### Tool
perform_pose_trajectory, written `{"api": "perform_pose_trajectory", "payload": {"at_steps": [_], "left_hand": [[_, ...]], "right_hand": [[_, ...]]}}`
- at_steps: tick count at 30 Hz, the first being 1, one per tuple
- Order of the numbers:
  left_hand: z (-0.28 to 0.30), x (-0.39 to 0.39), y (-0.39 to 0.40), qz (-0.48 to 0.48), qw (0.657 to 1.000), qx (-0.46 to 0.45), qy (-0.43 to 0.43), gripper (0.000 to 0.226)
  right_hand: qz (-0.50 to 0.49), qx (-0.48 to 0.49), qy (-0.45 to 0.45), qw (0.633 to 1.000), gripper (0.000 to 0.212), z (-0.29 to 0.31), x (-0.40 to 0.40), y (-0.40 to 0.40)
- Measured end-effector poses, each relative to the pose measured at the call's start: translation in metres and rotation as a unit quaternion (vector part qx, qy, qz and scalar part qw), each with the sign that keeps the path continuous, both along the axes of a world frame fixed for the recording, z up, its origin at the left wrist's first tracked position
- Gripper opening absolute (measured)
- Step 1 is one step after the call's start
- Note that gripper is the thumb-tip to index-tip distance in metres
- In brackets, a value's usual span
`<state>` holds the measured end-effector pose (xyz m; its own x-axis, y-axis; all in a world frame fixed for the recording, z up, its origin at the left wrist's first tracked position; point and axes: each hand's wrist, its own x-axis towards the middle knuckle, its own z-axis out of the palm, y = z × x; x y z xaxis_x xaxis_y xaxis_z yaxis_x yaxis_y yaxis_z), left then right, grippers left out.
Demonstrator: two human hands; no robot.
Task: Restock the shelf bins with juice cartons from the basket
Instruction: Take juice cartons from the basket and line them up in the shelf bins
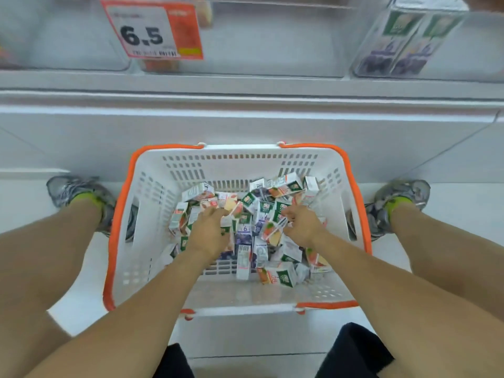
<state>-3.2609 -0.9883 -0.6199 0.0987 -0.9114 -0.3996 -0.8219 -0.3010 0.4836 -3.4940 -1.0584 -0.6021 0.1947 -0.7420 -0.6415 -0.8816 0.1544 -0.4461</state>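
A white basket with an orange rim (pixel 120 214) stands on the floor between my feet. Several small juice cartons (pixel 281 276) lie jumbled in it, some with orange fruit pictures, some purple, some green-topped. Both my hands reach down into the pile. My left hand (pixel 210 230) has its fingers curled down over a white carton (pixel 227 221) near the middle. My right hand (pixel 300 226) grips an orange-picture carton (pixel 271 231) by its end. Above, clear shelf bins line the shelf; the right bin (pixel 362 61) holds two purple cartons (pixel 395 50).
A red and white price tag (pixel 152 31) reading 6.5 hangs in front of the middle bin (pixel 272 50), with an orange carton (pixel 161 65) behind it. The white shelf edge (pixel 245 102) runs across above the basket. My shoes (pixel 76 192) flank the basket on the white floor.
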Motion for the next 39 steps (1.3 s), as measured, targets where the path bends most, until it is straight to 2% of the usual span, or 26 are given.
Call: {"api": "perform_pose_trajectory", "payload": {"at_steps": [5,10,15,18,21,24,25,28,30,35,39], "left_hand": [[-0.015,0.017,-0.007,-0.045,0.997,0.041,-0.054,0.062],[-0.014,0.020,-0.013,-0.049,0.998,0.023,-0.044,0.046],[0.007,0.012,-0.015,0.037,0.999,0.004,0.024,0.027],[0.021,0.016,-0.018,0.109,0.992,0.010,0.066,0.034],[0.044,0.022,-0.020,0.158,0.980,0.011,0.117,0.035],[0.074,0.026,-0.026,0.179,0.968,0.001,0.178,0.031],[0.086,0.028,-0.029,0.173,0.965,0.001,0.195,0.030],[0.130,0.038,-0.046,0.133,0.965,-0.002,0.225,0.027],[0.164,0.046,-0.058,0.110,0.965,-0.019,0.235,0.025],[0.242,0.062,-0.074,0.054,0.971,-0.071,0.221,0.026],[0.266,0.072,-0.066,0.074,0.952,-0.110,0.275,0.026]], "right_hand": [[0.051,0.024,0.052,0.997,0.071,-0.019,0.014,-0.013],[0.078,0.034,0.108,0.991,0.071,-0.030,0.026,-0.011],[0.103,0.058,0.092,0.989,0.048,-0.019,0.032,-0.010],[0.103,0.058,0.070,0.990,0.062,-0.008,0.034,-0.003],[0.067,0.010,0.043,0.997,0.070,0.015,0.033,-0.005],[0.023,0.000,-0.009,1.000,0.077,0.053,0.032,-0.019],[0.011,0.005,-0.032,0.999,0.074,0.068,0.033,-0.025],[0.015,-0.009,-0.099,0.995,0.028,0.117,0.037,-0.042],[0.018,-0.027,-0.149,0.988,0.009,0.152,0.041,-0.051],[-0.016,-0.034,-0.284,0.958,0.016,0.220,0.047,-0.060],[-0.109,0.050,-0.427,0.896,0.045,0.244,0.049,-0.057]]}}
